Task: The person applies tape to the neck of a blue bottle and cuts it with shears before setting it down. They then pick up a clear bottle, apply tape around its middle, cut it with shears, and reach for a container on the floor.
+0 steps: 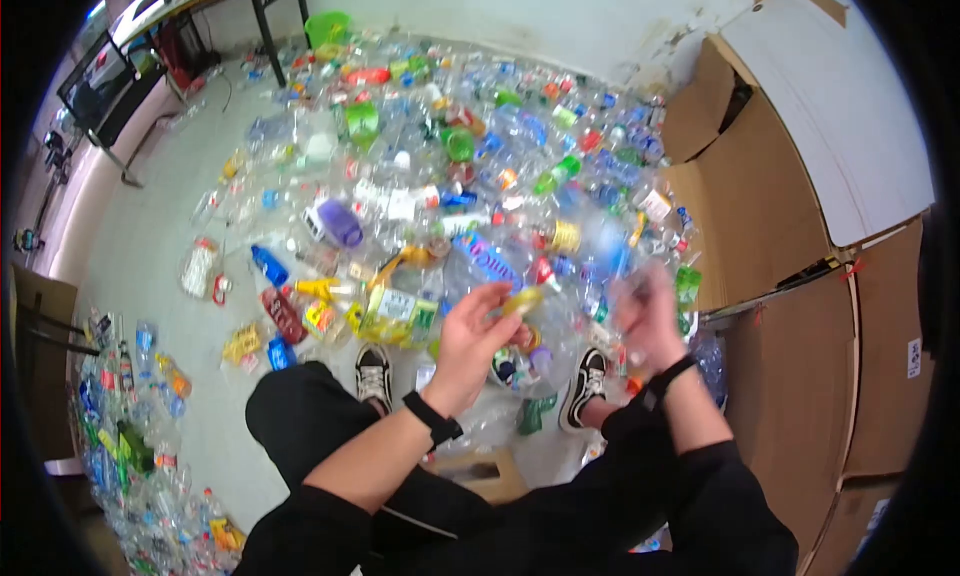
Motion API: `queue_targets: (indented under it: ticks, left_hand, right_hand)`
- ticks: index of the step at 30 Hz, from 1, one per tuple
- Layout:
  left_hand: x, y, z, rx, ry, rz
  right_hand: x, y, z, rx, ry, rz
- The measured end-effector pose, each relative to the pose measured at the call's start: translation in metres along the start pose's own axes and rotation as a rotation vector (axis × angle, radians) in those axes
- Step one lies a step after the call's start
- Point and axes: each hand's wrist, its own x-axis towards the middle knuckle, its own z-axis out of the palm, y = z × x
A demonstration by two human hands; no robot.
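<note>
My left hand point(474, 338) is closed, thumb and fingers pinching a small yellow ring-shaped piece point(522, 301) that looks like plastic. Below it stands a large clear plastic container point(555, 371) with small caps and coloured bits inside. My right hand point(650, 316) is raised to the right of the container, its fingers smeared by motion. Just above that hand is a pale bluish blur point(605, 241), perhaps a clear bottle; whether the hand touches it cannot be made out. A big clear bottle with a purple-blue label point(487, 259) lies beyond my left hand.
Plastic bottles point(390, 166) cover much of the floor ahead, and another heap of bottles point(150, 446) lies at the left. Large open cardboard boxes point(790, 376) line the right side. A green basket point(328, 29) and a desk point(190, 6) stand at the back.
</note>
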Motion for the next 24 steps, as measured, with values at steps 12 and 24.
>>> queue_targets:
  ticks: [12,24]
  left_hand:
    - [-0.003,-0.009,0.015,0.145,-0.073,-0.095]
    - [-0.001,-0.008,0.011,0.060,-0.155,-0.146]
  right_hand:
    - [-0.051,0.048,0.080,-0.774,-0.334,-0.585]
    - [-0.046,0.066,0.067,-0.756,-0.347,-0.622]
